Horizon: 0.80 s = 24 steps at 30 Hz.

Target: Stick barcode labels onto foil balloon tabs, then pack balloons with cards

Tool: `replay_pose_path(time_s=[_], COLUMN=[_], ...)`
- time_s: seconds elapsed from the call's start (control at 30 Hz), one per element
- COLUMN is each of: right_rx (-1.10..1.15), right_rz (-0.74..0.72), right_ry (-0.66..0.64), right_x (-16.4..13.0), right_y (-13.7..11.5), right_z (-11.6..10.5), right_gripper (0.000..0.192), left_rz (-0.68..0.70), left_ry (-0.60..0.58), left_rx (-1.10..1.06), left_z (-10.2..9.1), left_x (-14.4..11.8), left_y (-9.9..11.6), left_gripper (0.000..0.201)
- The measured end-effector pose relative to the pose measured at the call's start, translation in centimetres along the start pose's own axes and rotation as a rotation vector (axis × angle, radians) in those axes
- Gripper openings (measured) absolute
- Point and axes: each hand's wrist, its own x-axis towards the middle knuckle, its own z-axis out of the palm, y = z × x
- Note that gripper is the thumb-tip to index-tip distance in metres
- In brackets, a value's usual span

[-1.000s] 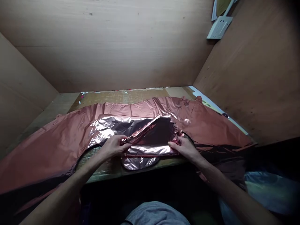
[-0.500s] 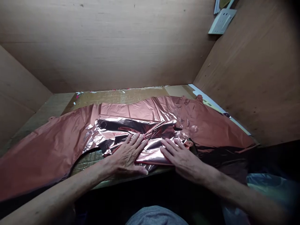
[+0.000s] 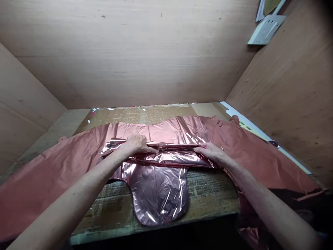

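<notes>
Both hands press on a folded edge of a rose-gold foil balloon (image 3: 158, 187), deflated and lying flat on the counter (image 3: 208, 194), on top of a wider sheet of the same pink foil (image 3: 52, 166) that spreads to both sides. The left hand (image 3: 136, 144) lies knuckles up on the long ridge of the fold (image 3: 171, 144), its fingers curled down over the foil; the right hand (image 3: 212, 152) rests at the fold's right end, fingers extended and nearly flat, pinning the edge rather than gripping it. A rounded lobe of the balloon points toward the near edge of the counter, smooth and uncreased.

To make this fold well, the ridge should stay straight between the two hands — pressure even on both ends, so the foil does not skew. Smoothing from the middle outward would likely push trapped air out instead of bunching it. Foil of this kind slides on itself, so one hand ought to anchor while the other moves. Sharp creasing with the nails risks tearing the seam — flat fingertips seem the safer tool.

On the wall at upper right hangs a white socket plate (image 3: 265, 29).
</notes>
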Motion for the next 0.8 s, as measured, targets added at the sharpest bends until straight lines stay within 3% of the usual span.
replay_pose_path(time_s=[0.1,0.17,0.2,0.27,0.33,0.4,0.47,0.53,0.6,0.7,0.8], right_rx=[0.052,-0.057,-0.144,-0.316,-0.446,-0.539,-0.576,-0.513,-0.4,-0.243,-0.252], right_rz=[0.012,0.01,0.009,0.003,-0.064,-0.174,-0.262,-0.247,-0.17,-0.127,-0.38], right_ry=[-0.078,-0.078,-0.075,-0.048,0.062,0.143,0.089,-0.018,-0.034,-0.098,-0.152], right_x=[0.2,0.1,-0.1,-0.8,-1.8,-3.0,-4.2,-6.0,-8.6,-13.4,-17.1], right_y=[0.4,0.0,-0.4,-1.4,-2.5,-3.5,-4.2,-4.4,-4.1,-2.8,-1.0], right_z=[-0.1,-0.8,-1.2,-1.8,-2.1,-1.6,-0.5,1.2,2.9,5.1,6.4], right_gripper=[0.041,0.041,0.04,0.037,0.029,0.025,0.021,0.02,0.027,0.036,0.021], left_rz=[0.009,0.161,0.258,0.396,0.478,0.585,0.703,0.767,0.798,0.885,0.882], left_ry=[0.285,0.468,0.502,0.503,0.476,0.428,0.389,0.402,0.43,0.372,0.343], left_rx=[-0.008,-0.04,-0.059,-0.062,-0.049,-0.03,-0.018,-0.038,-0.095,-0.159,-0.148], left_z=[1.9,3.8,5.0,7.2,8.6,9.0,8.6,8.2,8.4,10.3,12.8], left_x=[-0.7,-0.9,-0.9,-0.4,0.1,0.1,-1.1,-3.7,-7.6,-13.6,-17.0], left_y=[1.9,4.0,5.1,6.8,7.8,8.1,8.2,8.1,7.6,6.4,5.2], left_gripper=[0.067,0.064,0.066,0.072,0.076,0.077,0.079,0.083,0.091,0.095,0.07])
